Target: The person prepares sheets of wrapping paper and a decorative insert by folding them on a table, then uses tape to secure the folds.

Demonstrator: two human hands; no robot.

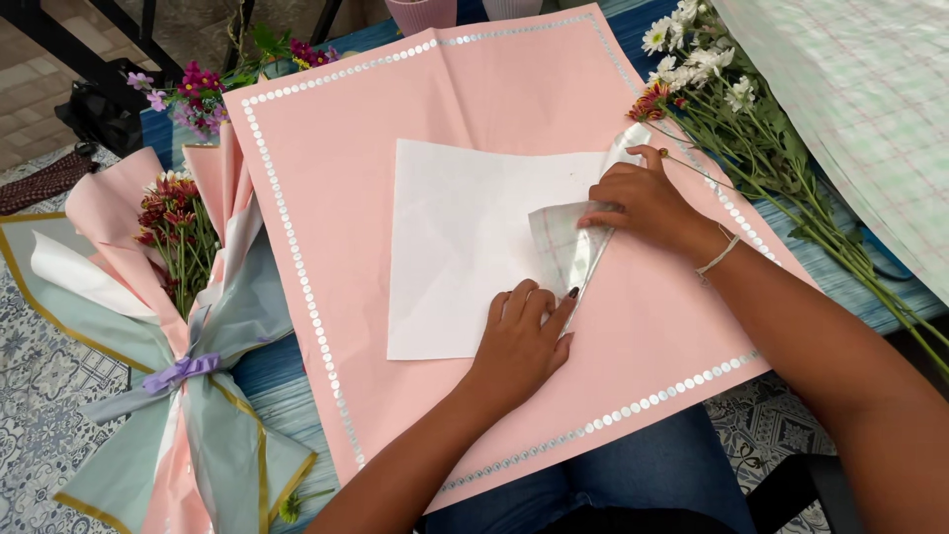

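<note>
Evidently, in the head view a fold is being pressed into a translucent, faintly checked wrapping sheet, which lies over the right edge of a white square paper sheet. That white sheet serves as the landmark: it rests near the middle of a large pink wrapping paper with a silver dotted border, spread on a blue wooden table.

The left hand is laid at the white sheet's lower right corner, fingers curled together and pressing down on the lower tip of the translucent piece. The right hand is set just right of the white sheet, fingers flat and close together, pinning the upper part of the fold; nothing is clamped by either hand. The step is judged to be creasing; the next move would call for steady pressure along the fold so the slippery film does not spring back.

The translucent piece appears glossy, thin and folded to a narrow point. Left of the white sheet a finished pink-and-green bouquet with a lilac ribbon is seen; to its upper right, loose white daisy stems are laid.
</note>
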